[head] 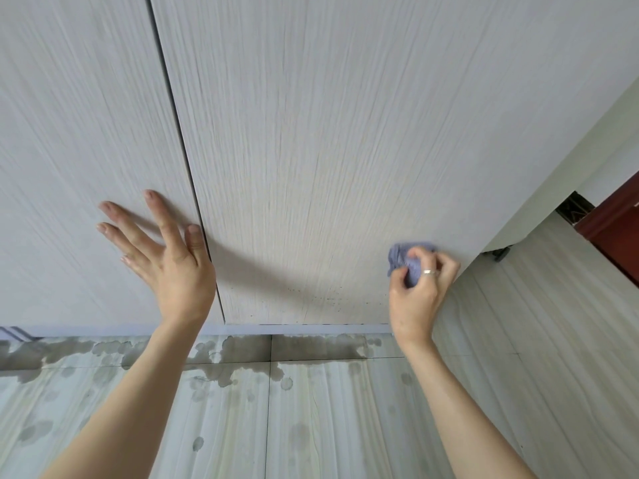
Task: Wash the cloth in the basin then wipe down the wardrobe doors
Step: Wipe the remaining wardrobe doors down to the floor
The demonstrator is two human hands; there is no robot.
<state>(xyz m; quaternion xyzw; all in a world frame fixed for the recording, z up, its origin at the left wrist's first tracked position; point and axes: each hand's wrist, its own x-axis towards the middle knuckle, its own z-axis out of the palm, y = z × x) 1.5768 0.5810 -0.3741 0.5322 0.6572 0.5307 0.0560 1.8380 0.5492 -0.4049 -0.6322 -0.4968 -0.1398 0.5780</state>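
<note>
Two pale wood-grain wardrobe doors fill the view, the left door point(76, 140) and the right door point(345, 133), split by a dark vertical gap. My right hand point(420, 288) grips a bunched blue-purple cloth point(401, 259) and presses it against the right door low down, near its right edge. My left hand point(166, 257) rests flat on the left door with fingers spread, its thumb beside the gap. Small dark specks dot the right door's lower part, left of the cloth. The basin is not in view.
The tiled floor point(311, 409) below the doors carries wet patches and drip marks along the wardrobe's base. On the right, the wardrobe's side panel point(567, 167) runs back toward a dark red door frame point(619, 229).
</note>
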